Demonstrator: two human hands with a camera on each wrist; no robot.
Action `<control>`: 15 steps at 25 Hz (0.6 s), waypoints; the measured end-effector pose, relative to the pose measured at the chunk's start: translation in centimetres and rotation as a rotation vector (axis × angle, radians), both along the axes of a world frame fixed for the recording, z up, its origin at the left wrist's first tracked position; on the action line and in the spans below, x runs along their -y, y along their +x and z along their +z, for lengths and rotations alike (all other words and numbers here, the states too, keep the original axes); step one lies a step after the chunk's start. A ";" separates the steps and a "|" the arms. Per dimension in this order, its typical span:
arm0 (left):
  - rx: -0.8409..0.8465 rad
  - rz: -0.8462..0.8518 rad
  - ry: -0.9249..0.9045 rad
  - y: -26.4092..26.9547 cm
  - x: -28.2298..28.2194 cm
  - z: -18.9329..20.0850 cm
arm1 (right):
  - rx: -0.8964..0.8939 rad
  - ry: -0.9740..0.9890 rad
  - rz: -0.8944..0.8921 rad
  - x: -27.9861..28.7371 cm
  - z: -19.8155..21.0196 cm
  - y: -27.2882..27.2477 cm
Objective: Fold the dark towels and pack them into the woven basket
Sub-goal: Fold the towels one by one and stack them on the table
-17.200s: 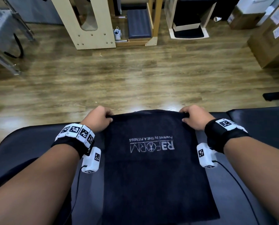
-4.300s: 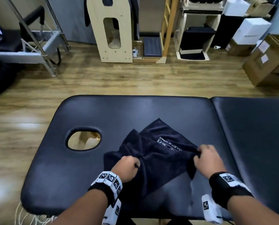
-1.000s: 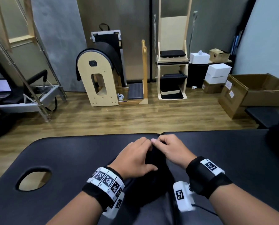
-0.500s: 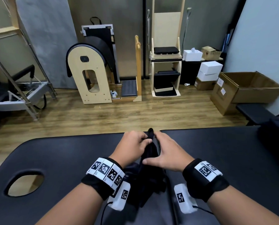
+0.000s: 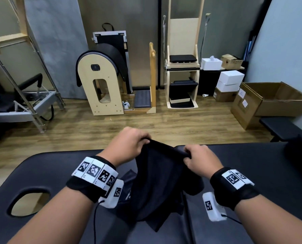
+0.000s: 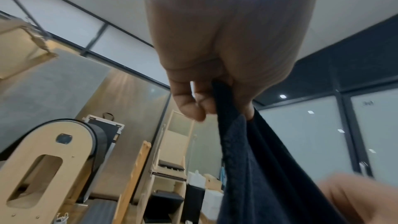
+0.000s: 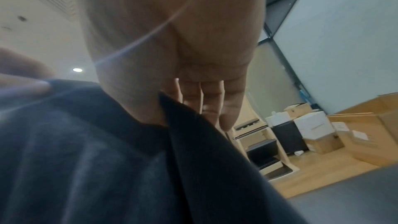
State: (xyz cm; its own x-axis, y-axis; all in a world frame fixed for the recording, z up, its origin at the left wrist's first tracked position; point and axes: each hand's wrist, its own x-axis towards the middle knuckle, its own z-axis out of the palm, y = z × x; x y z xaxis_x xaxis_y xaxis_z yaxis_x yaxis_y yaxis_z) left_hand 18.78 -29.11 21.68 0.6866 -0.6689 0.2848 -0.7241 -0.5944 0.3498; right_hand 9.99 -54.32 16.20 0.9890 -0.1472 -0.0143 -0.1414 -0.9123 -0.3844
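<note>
towel point(image 5: 157, 182) between hands, above table point(image 5: 252, 164)

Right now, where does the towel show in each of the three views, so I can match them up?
Head: towel at lower centre, hanging from both hands over the table.
Left wrist: right of centre, dropping from the left hand.
Right wrist: lower left, under the right hand.
Shared landmark: the tall wooden chair, seen in all three.

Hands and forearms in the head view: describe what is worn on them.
Forearms are bare, no sleeves. The left hand and right hand wear no gloves. Each wrist has a black strap carrying white blocks printed with black square markers, and a white camera pod beneath with a thin black cable.
</note>
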 end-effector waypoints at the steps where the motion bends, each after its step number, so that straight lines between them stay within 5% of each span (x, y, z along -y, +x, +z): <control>1: 0.015 0.032 -0.001 0.5 -0.8 0.4 | -0.025 -0.019 -0.021 0.6 0.2 0.2; 7: 0.006 0.178 0.064 0.6 -4.3 1.5 | -0.058 0.072 0.172 2.2 1.1 0.7; 11: -0.255 0.333 -0.036 0.5 -5.8 1.9 | -0.027 0.167 0.223 2.4 1.1 1.2; 15: -0.286 0.356 -0.037 0.9 -7.7 1.8 | -0.154 0.203 0.300 2.5 2.2 1.8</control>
State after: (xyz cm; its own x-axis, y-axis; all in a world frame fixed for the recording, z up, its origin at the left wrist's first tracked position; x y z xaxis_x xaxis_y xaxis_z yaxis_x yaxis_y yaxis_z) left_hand 19.67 -21.41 23.48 0.9263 -0.3702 0.0697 -0.3485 -0.7720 0.5316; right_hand 11.75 -56.81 18.42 0.9716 0.1691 -0.1653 0.0496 -0.8294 -0.5565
